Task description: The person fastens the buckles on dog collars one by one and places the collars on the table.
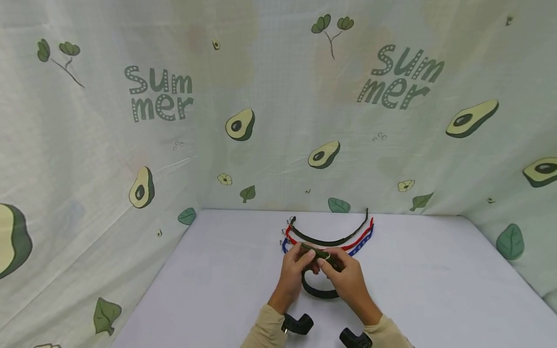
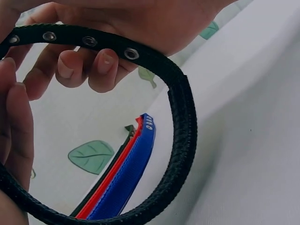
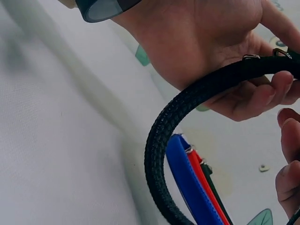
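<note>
A dark green collar [image 1: 319, 293] is bent into a loop that hangs below both hands, just above the white table. My left hand [image 1: 292, 273] pinches it near the metal buckle and ring, which show in the right wrist view. With thumb and fingers my right hand [image 1: 349, 280] grips the strap [image 2: 110, 43] close to its row of metal eyelets. Whether the strap's end passes through the buckle is hidden by the fingers. Behind the hands lie a black collar [image 1: 324, 242], a red collar [image 1: 366, 230] and a blue collar [image 1: 364, 245], partly covered.
The white table [image 1: 209, 280] reaches back to a patterned cloth wall [image 1: 278, 159] printed with avocados and leaves. Similar cloth walls stand at the left and right. The three collars lie in curved rows near the table's back edge.
</note>
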The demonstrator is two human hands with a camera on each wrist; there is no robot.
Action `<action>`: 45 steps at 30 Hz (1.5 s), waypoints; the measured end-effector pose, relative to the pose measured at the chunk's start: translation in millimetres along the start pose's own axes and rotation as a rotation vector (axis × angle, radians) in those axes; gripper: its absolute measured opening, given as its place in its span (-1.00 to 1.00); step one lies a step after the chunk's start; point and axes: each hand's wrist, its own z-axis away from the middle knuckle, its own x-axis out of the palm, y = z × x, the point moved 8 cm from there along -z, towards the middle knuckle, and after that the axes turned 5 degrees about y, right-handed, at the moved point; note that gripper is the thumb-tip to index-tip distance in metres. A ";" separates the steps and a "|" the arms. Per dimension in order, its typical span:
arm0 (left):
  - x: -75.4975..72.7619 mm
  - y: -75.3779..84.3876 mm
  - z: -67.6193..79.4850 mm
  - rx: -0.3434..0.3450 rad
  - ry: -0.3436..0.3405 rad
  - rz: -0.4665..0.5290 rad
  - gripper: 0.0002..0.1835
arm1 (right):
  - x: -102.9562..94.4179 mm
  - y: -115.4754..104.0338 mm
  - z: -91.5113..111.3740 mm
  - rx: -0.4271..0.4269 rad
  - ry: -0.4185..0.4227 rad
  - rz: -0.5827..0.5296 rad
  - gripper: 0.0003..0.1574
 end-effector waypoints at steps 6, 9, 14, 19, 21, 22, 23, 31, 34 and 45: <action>-2.9 0.7 0.7 0.014 0.035 -0.009 -0.64 | -4.0 -23.6 2.0 -0.020 -0.008 -0.008 -0.65; -3.9 0.9 0.0 0.018 0.040 -0.008 -0.62 | -4.4 -24.6 1.4 -0.008 -0.019 -0.022 -0.64; -5.0 0.5 0.3 0.020 0.058 0.020 -0.61 | -2.6 -3.1 -0.2 0.036 -0.018 -0.049 -0.74; -7.2 -1.8 0.6 0.023 0.094 0.060 -0.60 | 0.7 22.8 -1.6 0.075 -0.016 -0.063 -0.75; -7.7 -2.7 0.2 0.023 0.100 0.073 -0.59 | 0.5 23.7 -1.4 0.080 -0.012 -0.060 -0.76; -7.9 -3.1 0.0 0.021 0.102 0.077 -0.59 | 0.4 24.2 -1.3 0.083 -0.010 -0.058 -0.76; -8.0 -3.5 0.0 0.017 0.104 0.082 -0.58 | 0.2 24.4 -1.1 0.086 -0.007 -0.058 -0.76; -8.6 -4.6 0.8 -0.012 0.119 0.104 -0.57 | -1.5 25.0 -0.4 0.080 0.000 -0.055 -0.81; -8.6 -4.3 0.5 -0.008 0.120 0.105 -0.63 | -1.8 24.5 -0.7 0.070 -0.003 -0.056 -0.82; -7.1 -3.8 -0.5 -0.012 0.104 0.102 -0.58 | -3.8 20.2 -0.5 0.019 0.036 -0.088 -0.83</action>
